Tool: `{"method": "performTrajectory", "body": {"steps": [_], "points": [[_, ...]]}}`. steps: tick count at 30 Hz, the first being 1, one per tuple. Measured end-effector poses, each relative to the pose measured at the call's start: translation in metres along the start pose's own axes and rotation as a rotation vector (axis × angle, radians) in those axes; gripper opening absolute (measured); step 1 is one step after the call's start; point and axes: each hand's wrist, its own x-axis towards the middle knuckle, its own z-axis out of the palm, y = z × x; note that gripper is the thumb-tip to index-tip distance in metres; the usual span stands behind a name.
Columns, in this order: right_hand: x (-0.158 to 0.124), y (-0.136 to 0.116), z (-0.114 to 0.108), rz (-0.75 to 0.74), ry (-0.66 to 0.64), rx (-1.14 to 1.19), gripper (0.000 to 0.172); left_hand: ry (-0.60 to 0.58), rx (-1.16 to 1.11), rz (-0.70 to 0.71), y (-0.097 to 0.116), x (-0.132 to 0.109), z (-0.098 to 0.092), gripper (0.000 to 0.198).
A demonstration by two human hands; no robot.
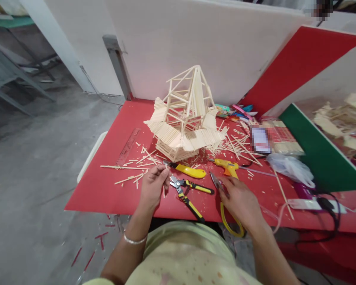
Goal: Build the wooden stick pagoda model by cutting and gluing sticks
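Both hands low over the worktop's near side, wooden-stick model standing beyond them.

Left hand (154,185): thumb and fingertips pinched together, apparently on a small stick piece (167,168), mostly hidden; the fine grip suits so slight a part. Right hand (241,198): fingers wrapped around a yellow-handled scissors-like tool (216,183), tip pointing away from the body, presumably for ready use. Between the hands lie trimming shears (178,183) and a utility knife (191,171), likely kept there for quick reach. Just beyond, a yellow glue gun (225,164) lies on its side. The wooden-stick model (166,133) stands upright toward the back of the red worktop (91,194), probably to leave working room in front; loose sticks (240,147) lie scattered beside it.
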Motion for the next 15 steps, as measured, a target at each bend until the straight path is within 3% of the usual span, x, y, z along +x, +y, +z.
{"method": "performTrajectory", "body": {"steps": [5,15], "points": [[-0.016,0.011,-0.009,0.153,-0.119,0.027,0.034,-0.018,0.033,-0.039,-0.002,-0.002,0.021,0.026],[-0.039,0.032,0.011,0.183,0.034,0.174,0.033,-0.1,0.151,-0.03,-0.017,-0.007,0.044,0.025]]}}
